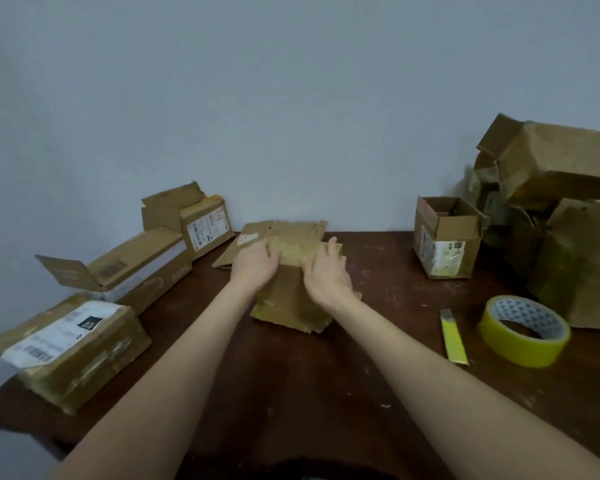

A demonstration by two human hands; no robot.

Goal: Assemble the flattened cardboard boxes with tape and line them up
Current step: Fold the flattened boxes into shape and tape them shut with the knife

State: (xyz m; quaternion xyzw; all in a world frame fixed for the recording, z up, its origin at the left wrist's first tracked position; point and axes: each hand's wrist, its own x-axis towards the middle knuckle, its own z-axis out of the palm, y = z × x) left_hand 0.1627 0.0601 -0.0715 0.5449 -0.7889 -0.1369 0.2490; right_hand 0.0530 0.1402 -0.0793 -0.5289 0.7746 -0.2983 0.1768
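where the pale wall (pixel 291 98) fills the upper half of our view, we look down along both bare forearms at a dark brown table (pixel 326 410). at its far right corner rises the biggest heap, a pile of crumpled cardboard (pixel 568 188), stacked against the wall. along the left edge three boxes sit in a row: the near box (pixel 84 362), closed and bearing a white shipping label; the long box (pixel 142 268) behind it, one end flap hanging open; and the far box (pixel 205 226) against the wall, a flap raised. in the middle of the table lies the wrinkled box (pixel 291 303), with a band of yellowish tape across its top and loose flaps splaying out behind and to the left. both our hands are on it, close together but not touching. our left hand (pixel 255 263) grips its upper left part, thumb laid on the taped band and fingers curled over the edge. our right hand (pixel 326 275) lies flat on top, fingers straight and pressing down beside the tape. right of it, well apart, a small open box (pixel 445 244) stands upright with its flaps raised. nearer us on the right a roll of yellow tape (pixel 515 348) lies flat on the table, and just left of it, not touching, lies a slim yellow cutter (pixel 453 337).
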